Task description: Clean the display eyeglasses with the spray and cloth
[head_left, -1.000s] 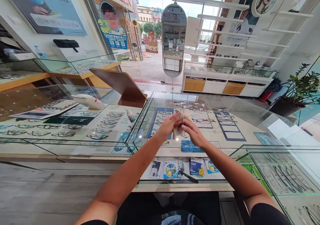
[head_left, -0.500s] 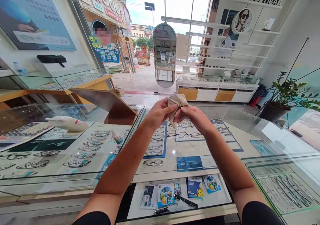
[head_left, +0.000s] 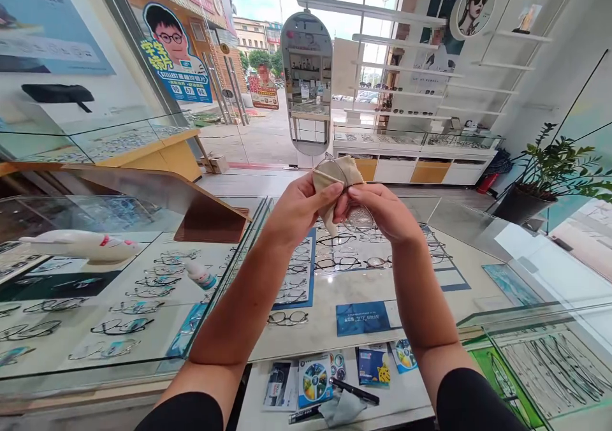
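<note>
- Beige cloth (head_left: 322, 175), in the head view, the only one, is bunched between a person's two bare hands, raised above a glass display counter (head_left: 321, 303).
- Thin-rimmed glasses (head_left: 359, 219) are in the hands with it: the cloth folds around one part, while a round lens shows below the right fingers.
- The left hand (head_left: 302, 206) is mostly closed, its thumb pressed flat over the cloth; its other fingers are largely hidden behind.
- The right hand (head_left: 385, 209) is partly curled, thumb and forefinger drawn together at the cloth's edge, by the glasses; how firmly it grips cannot be told.
- Beneath the hands, inside the counter, more eyeglasses (head_left: 337, 263) lie in rows, with a blue card (head_left: 363, 318) nearer the person.
- On a lower white shelf (head_left: 399, 399) are printed leaflets (head_left: 315, 380), a black pen (head_left: 354, 391) and a crumpled grey cloth (head_left: 342, 409).
- To the left stand a small white bottle (head_left: 199, 273) and a white rocket-shaped object (head_left: 81, 246).
- Beyond the hands rises a tall oval mirror (head_left: 306, 80); at far right, a potted plant (head_left: 564, 163).
</note>
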`<action>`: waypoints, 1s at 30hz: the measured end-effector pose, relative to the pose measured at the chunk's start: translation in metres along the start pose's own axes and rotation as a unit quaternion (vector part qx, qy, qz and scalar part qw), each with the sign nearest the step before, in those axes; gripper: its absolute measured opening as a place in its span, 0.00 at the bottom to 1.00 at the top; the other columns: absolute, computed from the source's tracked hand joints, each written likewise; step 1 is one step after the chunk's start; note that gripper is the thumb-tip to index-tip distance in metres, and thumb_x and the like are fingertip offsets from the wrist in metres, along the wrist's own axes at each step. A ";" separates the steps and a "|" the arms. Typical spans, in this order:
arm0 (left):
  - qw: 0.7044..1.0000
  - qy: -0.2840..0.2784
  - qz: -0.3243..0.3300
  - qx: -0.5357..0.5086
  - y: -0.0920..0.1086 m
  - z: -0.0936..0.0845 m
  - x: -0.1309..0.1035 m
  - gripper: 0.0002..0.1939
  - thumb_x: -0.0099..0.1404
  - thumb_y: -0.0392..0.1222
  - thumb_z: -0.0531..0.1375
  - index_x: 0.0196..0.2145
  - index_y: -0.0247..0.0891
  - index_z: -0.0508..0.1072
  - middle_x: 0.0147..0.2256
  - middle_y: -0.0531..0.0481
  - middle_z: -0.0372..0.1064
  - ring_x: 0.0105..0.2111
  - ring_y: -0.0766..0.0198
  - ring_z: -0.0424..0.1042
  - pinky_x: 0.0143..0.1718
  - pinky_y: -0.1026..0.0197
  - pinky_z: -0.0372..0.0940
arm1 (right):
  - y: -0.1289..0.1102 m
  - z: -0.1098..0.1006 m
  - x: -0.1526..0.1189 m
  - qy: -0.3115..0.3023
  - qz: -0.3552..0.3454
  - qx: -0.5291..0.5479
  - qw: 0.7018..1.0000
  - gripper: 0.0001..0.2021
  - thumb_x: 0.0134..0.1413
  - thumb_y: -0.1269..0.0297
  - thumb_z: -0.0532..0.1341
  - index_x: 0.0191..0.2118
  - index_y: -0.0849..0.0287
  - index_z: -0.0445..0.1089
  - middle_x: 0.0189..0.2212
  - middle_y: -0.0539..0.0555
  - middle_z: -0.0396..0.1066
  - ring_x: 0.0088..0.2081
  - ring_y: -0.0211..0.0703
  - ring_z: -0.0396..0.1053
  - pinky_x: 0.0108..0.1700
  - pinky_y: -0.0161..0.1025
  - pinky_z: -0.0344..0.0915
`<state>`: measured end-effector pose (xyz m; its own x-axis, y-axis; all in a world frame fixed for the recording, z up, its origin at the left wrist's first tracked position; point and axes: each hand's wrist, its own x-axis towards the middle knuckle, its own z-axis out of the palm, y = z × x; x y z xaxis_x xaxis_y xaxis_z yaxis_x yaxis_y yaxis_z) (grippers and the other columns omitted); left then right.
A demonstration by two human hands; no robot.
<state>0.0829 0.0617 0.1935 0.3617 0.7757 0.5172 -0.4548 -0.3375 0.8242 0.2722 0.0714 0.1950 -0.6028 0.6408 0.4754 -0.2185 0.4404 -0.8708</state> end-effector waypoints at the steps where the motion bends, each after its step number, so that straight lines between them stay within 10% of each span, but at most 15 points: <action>1: 1.000 0.002 0.002 0.005 -0.001 -0.001 -0.001 0.17 0.66 0.51 0.77 0.33 0.37 0.78 0.23 0.52 0.73 0.23 0.66 0.71 0.30 0.61 0.70 | 0.001 -0.001 0.000 -0.003 0.007 -0.007 1.000 0.21 0.74 0.48 0.64 0.36 0.57 0.84 0.33 0.53 0.83 0.38 0.43 0.77 0.48 0.40 0.71; 23: 0.974 0.157 0.090 0.133 -0.013 0.002 -0.009 0.26 0.73 0.63 0.70 0.28 0.40 0.72 0.20 0.55 0.68 0.19 0.67 0.67 0.21 0.62 0.65 | -0.008 0.004 -0.011 -0.025 0.044 -0.057 0.997 0.20 0.77 0.54 0.61 0.35 0.57 0.83 0.34 0.53 0.82 0.40 0.43 0.76 0.50 0.42 0.70; 30: 0.994 0.038 0.000 0.107 0.004 -0.022 -0.005 0.24 0.68 0.62 0.74 0.34 0.37 0.79 0.30 0.49 0.76 0.30 0.63 0.75 0.34 0.61 0.72 | -0.005 -0.004 -0.008 0.017 0.056 -0.079 0.995 0.19 0.75 0.56 0.61 0.35 0.56 0.85 0.34 0.53 0.84 0.39 0.43 0.74 0.49 0.41 0.67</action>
<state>0.0609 0.0685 0.1894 0.2947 0.8112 0.5051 -0.2685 -0.4370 0.8584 0.2817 0.0663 0.1960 -0.5898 0.7115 0.3819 -0.0265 0.4556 -0.8898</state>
